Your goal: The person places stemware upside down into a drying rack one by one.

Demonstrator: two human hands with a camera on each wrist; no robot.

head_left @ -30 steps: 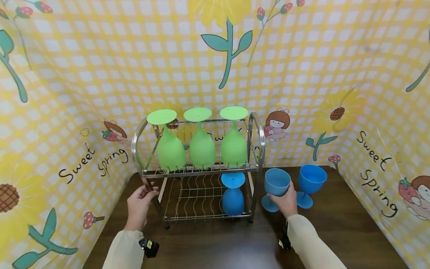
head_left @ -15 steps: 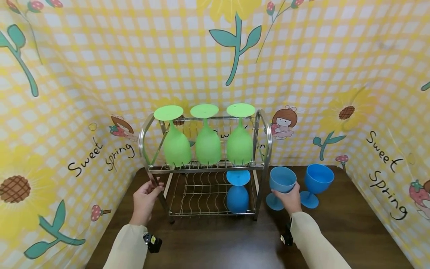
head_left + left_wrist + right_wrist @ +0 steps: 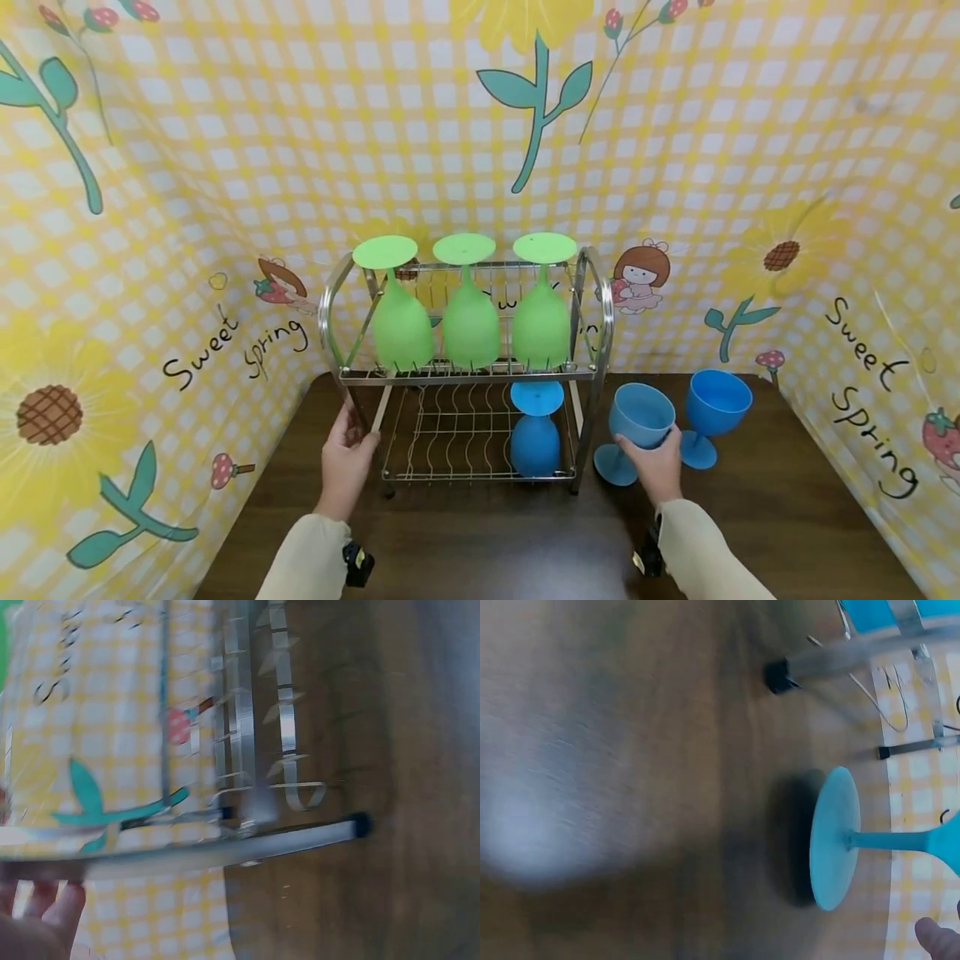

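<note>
In the head view my left hand [image 3: 347,462] holds the left front post of a two-tier metal dish rack [image 3: 468,379], thumb and fingers on either side of it. At right, my right hand [image 3: 656,467] grips a light blue plastic goblet [image 3: 641,414] round the lower bowl. This goblet leans to the right, and its foot and stem [image 3: 889,841] show in the right wrist view with a shadow apart from the foot. Three green goblets [image 3: 471,329] stand upside down on the upper tier. One blue goblet [image 3: 536,446] is upside down at the right end of the lower tier.
A darker blue goblet [image 3: 717,402] stands upright on the brown table [image 3: 487,542], just right of my right hand. Yellow checked cloth [image 3: 420,125] hangs behind and on both sides. The rack's black-capped foot [image 3: 780,676] rests near the held goblet.
The held goblet has come a little toward me and tipped to the right. My left hand has shifted right against the rack post. The head view has moved slightly left.
</note>
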